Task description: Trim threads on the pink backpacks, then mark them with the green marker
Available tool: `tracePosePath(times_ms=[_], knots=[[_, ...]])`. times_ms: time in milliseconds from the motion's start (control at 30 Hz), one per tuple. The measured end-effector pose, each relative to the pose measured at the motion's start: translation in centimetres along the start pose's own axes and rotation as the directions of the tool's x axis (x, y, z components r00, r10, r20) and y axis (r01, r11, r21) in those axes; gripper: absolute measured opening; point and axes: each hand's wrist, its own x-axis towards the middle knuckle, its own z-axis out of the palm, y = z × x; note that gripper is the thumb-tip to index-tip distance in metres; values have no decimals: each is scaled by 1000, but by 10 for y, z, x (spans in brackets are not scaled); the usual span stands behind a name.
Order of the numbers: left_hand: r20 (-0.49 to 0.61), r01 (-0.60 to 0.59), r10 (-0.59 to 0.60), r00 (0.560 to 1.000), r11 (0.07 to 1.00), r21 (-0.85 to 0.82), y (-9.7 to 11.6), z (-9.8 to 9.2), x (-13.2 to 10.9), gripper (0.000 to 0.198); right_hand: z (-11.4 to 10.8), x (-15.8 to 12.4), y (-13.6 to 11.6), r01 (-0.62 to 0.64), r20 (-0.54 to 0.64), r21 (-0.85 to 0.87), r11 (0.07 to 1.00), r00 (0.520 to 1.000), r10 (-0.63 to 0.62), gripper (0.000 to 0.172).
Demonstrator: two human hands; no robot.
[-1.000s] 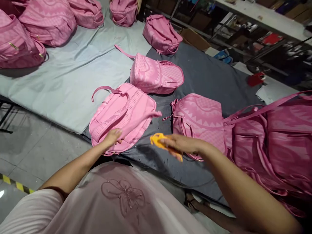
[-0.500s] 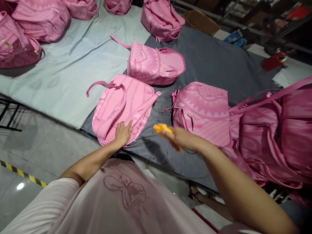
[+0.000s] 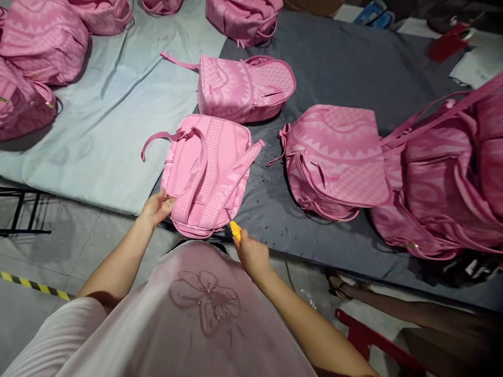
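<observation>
- Right hand (image 3: 253, 254): closed around the yellow-handled tool (image 3: 236, 231), whose dark tip is now at the pink backpack (image 3: 184, 173)'s near right edge; half a second ago it was over the cloth, away from the bag.
- Left hand (image 3: 156, 208): moved off the straps to the bag's left side; cannot tell if it grips.
- Backpack: back panel up at the table's near edge, shoulder straps (image 3: 231, 180) lying across it.
- Just beyond: a patterned backpack (image 3: 226, 86); another (image 3: 334, 152) to the right.

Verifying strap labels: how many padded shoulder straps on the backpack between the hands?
2 on the backpack: in the picture, the left strap curves upward, the right strap slants past its right edge. Its underside is hidden.
</observation>
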Motion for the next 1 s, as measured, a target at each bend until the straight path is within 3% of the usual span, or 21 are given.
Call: tracePosePath(times_ms=[133, 267, 433, 533, 667, 833, 1000], knots=[[159, 50, -37, 987, 995, -82, -4, 5, 16, 40, 17, 15, -13, -38, -7, 20, 999, 999, 38, 37], [285, 131, -99, 953, 987, -95, -6, -5, 18, 46, 24, 15, -14, -63, -14, 36, 997, 998, 63, 38], [469, 166, -106, 877, 982, -88, -7, -19, 26, 54, 29, 11, -18, -114, 0, 60, 992, 993, 115, 39], [502, 125, -37, 864, 982, -144, -17, -4, 38, 64, 31, 13, -19, -132, 2, 66, 989, 991, 132, 40], [546, 154, -62, 836, 980, -125, -27, 16, 53, 78, 33, 20, -19, -167, 0, 70, 983, 986, 168, 42], [571, 191, -112, 813, 978, -81, -24, 5, 56, 76, 29, 22, -18, -234, 6, 96, 968, 972, 234, 40], [674, 134, -62, 736, 989, -56, -16, -3, 50, 86, 21, 4, -13, -278, 21, 154, 948, 960, 278, 42]])
